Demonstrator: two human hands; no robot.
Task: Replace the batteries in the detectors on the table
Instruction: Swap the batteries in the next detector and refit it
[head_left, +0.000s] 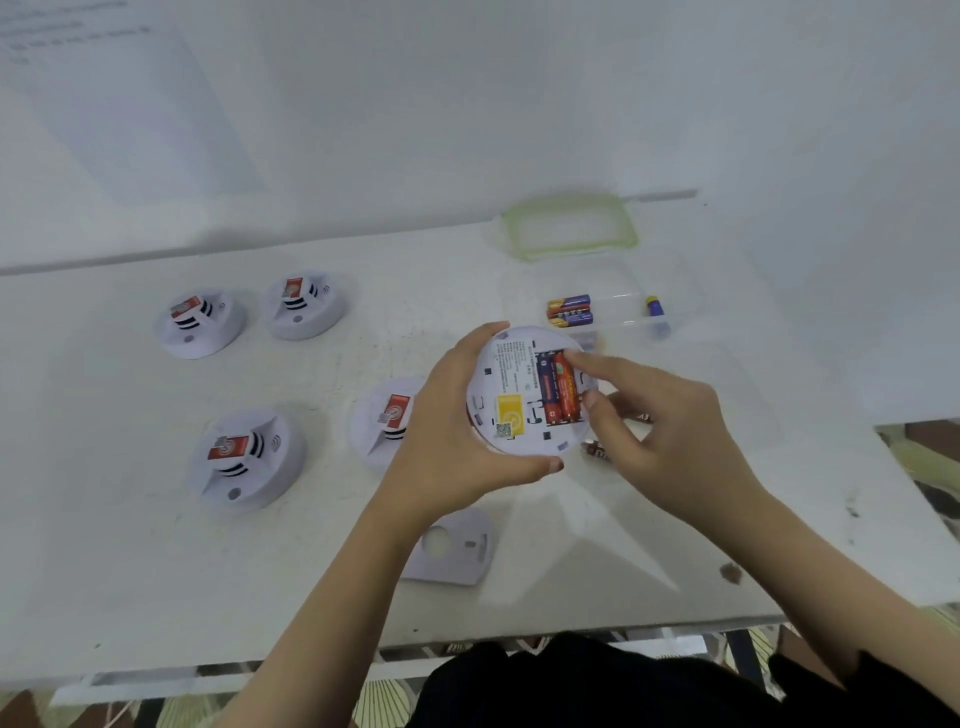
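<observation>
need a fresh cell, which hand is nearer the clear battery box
Right. The right hand is just in front of the clear battery box; the left hand grips the detector, farther left.

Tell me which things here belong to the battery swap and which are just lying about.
Job: held detector in left hand; fitted batteries pinched by right hand; spare batteries; clear box; other detectors; back cover; loose batteries.
Lying about: green-rimmed lid; wall paper sheet.
</observation>
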